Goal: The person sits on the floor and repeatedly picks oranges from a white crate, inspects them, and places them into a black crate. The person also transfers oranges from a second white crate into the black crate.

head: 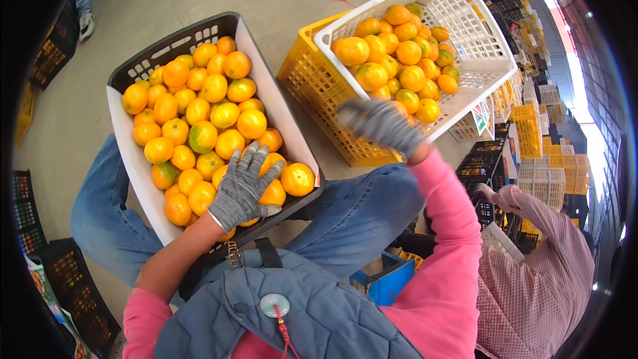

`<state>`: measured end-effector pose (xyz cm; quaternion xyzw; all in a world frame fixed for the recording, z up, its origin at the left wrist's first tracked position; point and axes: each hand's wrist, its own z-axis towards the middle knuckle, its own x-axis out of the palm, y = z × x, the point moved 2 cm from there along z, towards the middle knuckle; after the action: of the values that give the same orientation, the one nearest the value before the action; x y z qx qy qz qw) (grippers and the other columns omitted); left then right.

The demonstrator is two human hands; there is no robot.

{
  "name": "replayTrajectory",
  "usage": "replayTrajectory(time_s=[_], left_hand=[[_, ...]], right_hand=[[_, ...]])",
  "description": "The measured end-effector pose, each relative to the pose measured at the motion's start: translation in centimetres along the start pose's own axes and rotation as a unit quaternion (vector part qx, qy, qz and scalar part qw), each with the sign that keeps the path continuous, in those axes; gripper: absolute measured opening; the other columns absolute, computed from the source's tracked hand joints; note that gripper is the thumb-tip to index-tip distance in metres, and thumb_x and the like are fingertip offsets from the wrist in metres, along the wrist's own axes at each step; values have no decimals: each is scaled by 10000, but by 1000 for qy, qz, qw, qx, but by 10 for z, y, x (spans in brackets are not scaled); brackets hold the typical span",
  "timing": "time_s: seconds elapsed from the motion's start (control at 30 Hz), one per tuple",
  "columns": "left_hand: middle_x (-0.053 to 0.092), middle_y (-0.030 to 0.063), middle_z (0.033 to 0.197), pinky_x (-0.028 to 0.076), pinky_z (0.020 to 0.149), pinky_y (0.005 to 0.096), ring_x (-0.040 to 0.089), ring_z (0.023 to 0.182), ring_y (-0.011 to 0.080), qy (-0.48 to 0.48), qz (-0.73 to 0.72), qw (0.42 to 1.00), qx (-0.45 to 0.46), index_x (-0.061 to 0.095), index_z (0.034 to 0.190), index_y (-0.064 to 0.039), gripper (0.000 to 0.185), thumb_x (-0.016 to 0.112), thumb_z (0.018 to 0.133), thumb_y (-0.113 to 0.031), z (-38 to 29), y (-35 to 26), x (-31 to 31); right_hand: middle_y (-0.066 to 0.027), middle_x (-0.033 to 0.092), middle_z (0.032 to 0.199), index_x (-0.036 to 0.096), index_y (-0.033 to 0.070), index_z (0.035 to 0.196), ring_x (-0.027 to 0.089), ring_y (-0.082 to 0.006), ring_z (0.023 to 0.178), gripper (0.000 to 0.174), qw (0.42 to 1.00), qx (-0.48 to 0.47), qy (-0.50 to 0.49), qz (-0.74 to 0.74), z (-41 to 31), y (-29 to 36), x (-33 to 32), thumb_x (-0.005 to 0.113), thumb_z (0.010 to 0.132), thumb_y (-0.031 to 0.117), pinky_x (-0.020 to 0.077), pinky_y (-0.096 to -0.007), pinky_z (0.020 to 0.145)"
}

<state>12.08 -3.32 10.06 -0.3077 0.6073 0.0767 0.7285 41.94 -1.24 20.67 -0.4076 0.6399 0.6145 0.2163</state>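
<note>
My left hand (244, 187), in a grey knit glove, lies palm down with fingers spread on orange citrus fruit (198, 111). These fruits, some with green patches, are heaped in a black plastic crate (130, 77) with white liner sheets (132, 159) along its long sides. My right hand (381, 124), gloved alike and blurred by motion, is over the near left rim of a white plastic crate (486, 40). Whether it holds anything is hidden by the blur. More citrus fruit (411, 78) is gathered toward the left of that tilted white crate.
The white crate rests on a yellow crate (324, 104). A blue box (391, 279) stands by my right side. To the right is another person (533, 279) in a checked top. Stacked crates (543, 179) line the right; black crates (75, 289) stand at left.
</note>
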Motion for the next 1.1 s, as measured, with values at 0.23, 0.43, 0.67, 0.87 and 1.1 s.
replayTrajectory(time_s=[0.23,0.43,0.67,0.87,1.1], left_hand=[[306,223,1451,281,1092,446,343,1317,380,-94,-78,993,-2,368,1381,2,725,655,783,-291,1,8,-4],[247,243,1469,348,1054,422,354,1302,385,-88,-169,974,-120,428,1327,1,667,702,756,-206,3,22,7],[499,177,1297,370,1032,406,445,1228,334,-104,-107,985,-92,456,1302,-27,614,699,780,-240,0,25,19],[524,171,1223,391,994,411,487,1145,345,-119,-132,979,-102,485,1249,-25,602,726,744,-246,3,24,17],[541,147,1144,405,956,410,510,1071,322,-137,-127,975,-124,522,1181,-36,555,728,714,-254,4,24,18]], right_hand=[[-208,663,981,567,29,1211,654,-287,909,568,910,341,-235,-33,-6,-148,-124,615,845,460,503,-344,805],[-231,573,1174,435,77,1273,548,-372,1111,829,917,285,-256,-110,13,-159,-81,797,629,452,439,-415,933],[-154,584,1099,483,7,1224,572,-251,1013,693,969,-83,-230,24,9,13,-27,826,647,180,479,-346,885],[-171,584,1085,515,58,1181,629,-332,949,634,951,-15,138,-276,39,93,106,749,670,351,518,-433,787],[-177,546,1133,458,54,1215,621,-316,999,647,902,70,190,-381,56,81,137,733,709,350,524,-429,766]])
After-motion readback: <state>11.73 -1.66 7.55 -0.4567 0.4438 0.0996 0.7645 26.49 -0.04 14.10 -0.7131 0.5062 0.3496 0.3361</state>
